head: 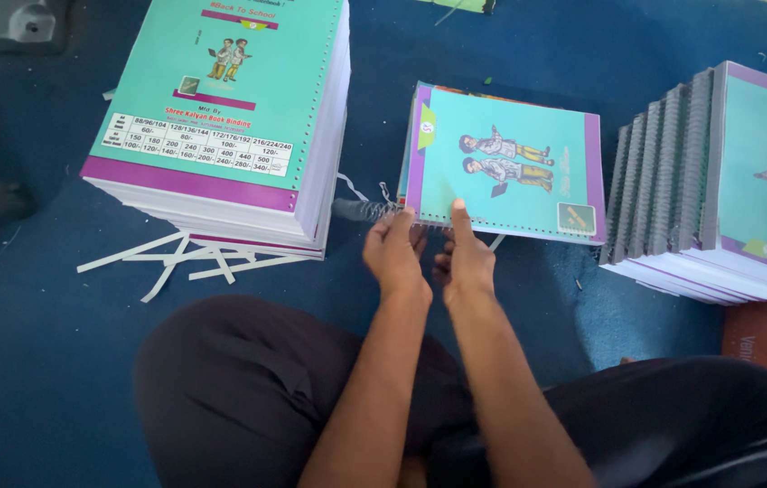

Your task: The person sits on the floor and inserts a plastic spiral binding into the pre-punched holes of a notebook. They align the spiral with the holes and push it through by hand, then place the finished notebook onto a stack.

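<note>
tall notebook stack (230,117) left | bound notebooks (718,190) right | paper strips (180,258) between

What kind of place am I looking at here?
Probably a small notebook-binding workshop, worked on the floor. A tall unbound stack has punched edges, paper strips litter the blue carpet, and both hands hold a wire spiral at a notebook, beside finished notebooks.

Glossy paper notebook cover (510,163), metal spiral wire (367,211), matt blue carpet (31,361).
</note>
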